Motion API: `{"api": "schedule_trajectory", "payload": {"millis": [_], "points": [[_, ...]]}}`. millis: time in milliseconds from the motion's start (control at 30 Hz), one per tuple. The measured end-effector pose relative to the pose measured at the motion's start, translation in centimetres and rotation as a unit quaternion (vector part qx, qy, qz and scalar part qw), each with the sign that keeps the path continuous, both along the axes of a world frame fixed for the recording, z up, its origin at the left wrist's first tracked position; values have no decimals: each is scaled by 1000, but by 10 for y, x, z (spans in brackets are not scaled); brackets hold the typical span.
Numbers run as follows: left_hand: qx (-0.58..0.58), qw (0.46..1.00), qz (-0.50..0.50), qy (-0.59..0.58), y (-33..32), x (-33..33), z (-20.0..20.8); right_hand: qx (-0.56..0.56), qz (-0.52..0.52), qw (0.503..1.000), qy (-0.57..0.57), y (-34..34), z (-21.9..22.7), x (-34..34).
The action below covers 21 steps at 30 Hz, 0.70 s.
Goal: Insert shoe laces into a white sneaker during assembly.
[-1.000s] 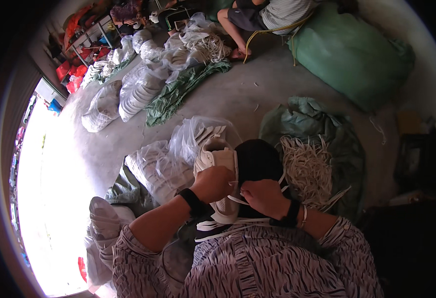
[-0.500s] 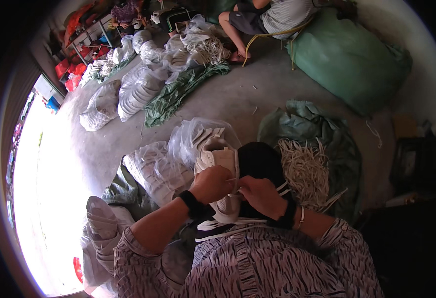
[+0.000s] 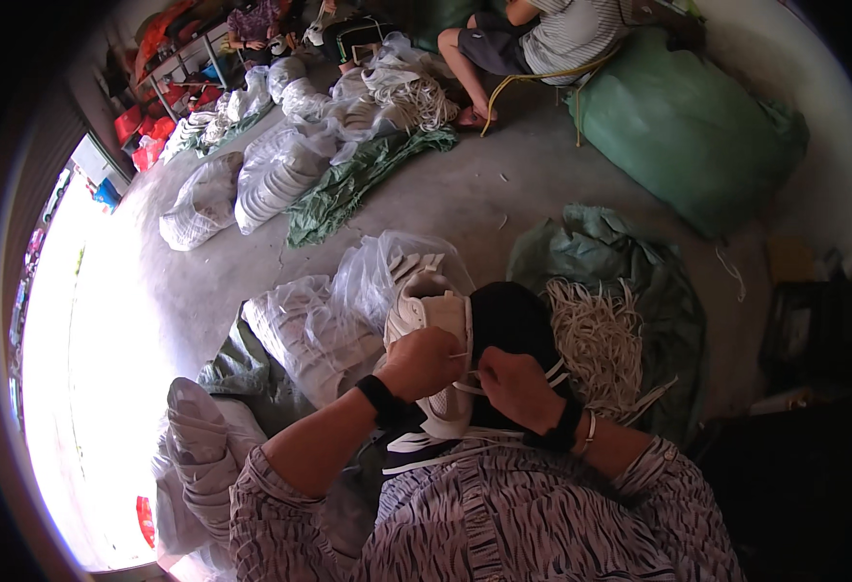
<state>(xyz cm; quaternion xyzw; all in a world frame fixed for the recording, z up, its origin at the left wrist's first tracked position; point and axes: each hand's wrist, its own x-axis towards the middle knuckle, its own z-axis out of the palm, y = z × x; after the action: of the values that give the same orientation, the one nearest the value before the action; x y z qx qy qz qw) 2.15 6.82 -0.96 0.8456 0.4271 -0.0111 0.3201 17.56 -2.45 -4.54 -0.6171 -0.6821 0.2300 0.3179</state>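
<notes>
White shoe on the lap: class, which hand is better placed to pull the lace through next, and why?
Probably the right hand: its fingertips pinch the white lace beside the white shoe. The left hand is wrapped over the shoe, steadying it.

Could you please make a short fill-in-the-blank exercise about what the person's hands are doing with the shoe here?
1. Both hands work on a ____ shoe.
2. The left hand wears a ____ wristband.
3. The pile of white laces lies on a ____ sack.
4. The right hand pinches a white ____ at the shoe.

Missing words: white; black; green; lace
</notes>
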Motion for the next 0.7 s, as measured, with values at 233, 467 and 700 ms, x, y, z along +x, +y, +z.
{"api": "schedule_trajectory", "payload": {"millis": [233, 467, 700], "points": [[68, 998, -19, 8, -13, 3, -3, -32, 3, 999, -19, -2, 2, -8], [85, 992, -41, 80, -31, 2, -3, -303, 10, 928, 219, 4, 11, -5], [91, 995, -15, 33, -36, -6, -9, -32, 161, 985, -52, 13, -13, 4]]}}
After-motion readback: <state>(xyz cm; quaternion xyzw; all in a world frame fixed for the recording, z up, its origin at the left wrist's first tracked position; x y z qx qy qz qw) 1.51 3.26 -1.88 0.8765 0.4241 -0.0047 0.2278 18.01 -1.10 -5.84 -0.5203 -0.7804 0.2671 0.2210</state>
